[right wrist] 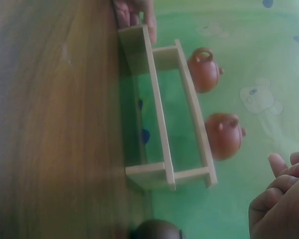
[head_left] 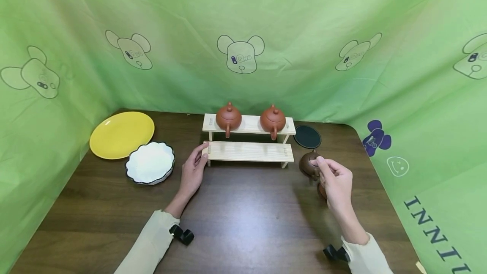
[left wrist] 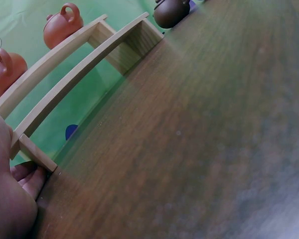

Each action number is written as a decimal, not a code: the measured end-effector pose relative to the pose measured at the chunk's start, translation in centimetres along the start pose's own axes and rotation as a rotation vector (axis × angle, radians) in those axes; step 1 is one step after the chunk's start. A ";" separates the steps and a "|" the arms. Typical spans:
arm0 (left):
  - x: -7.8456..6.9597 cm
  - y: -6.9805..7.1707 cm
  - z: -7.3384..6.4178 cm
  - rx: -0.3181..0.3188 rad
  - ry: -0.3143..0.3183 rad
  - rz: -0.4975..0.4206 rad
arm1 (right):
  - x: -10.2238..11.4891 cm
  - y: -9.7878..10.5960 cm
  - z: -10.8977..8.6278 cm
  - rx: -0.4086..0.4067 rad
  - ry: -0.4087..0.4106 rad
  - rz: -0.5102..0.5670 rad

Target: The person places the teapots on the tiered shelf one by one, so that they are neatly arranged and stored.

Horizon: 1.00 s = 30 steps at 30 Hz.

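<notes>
My left hand (head_left: 193, 174) grips the left end of the lower tier of a two-step wooden display stand (head_left: 249, 151), thumb on top. In the left wrist view, some of its fingers lie behind the stand's leg (left wrist: 37, 153). Two reddish clay teapots (head_left: 228, 118) sit on the upper tier. My right hand (head_left: 340, 184) hovers with loosely bent fingers, overlapping a dark brown teapot (head_left: 307, 164) in the head view. From the right wrist, nothing shows between its fingers, and the dark teapot (right wrist: 158, 231) sits apart, lower down. A reddish-brown teapot (head_left: 321, 190) is mostly hidden behind the right hand.
A yellow oval plate (head_left: 121, 134) lies at the back left, with a white scalloped dish (head_left: 150, 163) in front of it. A round black coaster (head_left: 307, 137) lies right of the stand. Green printed cloth (head_left: 243, 12) hangs around the brown table (head_left: 247, 223).
</notes>
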State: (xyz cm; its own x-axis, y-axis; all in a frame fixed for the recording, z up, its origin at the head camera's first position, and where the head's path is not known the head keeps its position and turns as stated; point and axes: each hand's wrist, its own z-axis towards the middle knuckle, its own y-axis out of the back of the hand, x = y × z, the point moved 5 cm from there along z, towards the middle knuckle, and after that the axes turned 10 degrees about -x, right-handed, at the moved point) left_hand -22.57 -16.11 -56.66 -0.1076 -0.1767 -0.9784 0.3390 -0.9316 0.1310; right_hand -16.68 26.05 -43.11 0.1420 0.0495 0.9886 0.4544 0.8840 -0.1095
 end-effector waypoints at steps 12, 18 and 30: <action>1.4 -0.1 0.5 0.014 0.049 -0.031 | -0.3 3.3 -0.9 -0.043 -0.009 0.056; 1.7 0.0 0.7 0.016 0.038 -0.016 | -0.7 4.6 -1.5 -0.073 -0.064 0.052; 0.0 0.0 0.0 -0.001 -0.022 0.006 | -1.9 7.0 -2.4 -0.110 -0.096 0.067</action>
State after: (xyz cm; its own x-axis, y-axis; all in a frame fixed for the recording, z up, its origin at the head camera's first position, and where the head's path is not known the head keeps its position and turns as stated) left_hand -22.62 -16.12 -56.70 -0.1259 -0.1896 -0.9738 0.3404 -0.9302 0.1371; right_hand -11.71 31.06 -46.04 0.0924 0.1556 0.9835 0.5413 0.8212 -0.1808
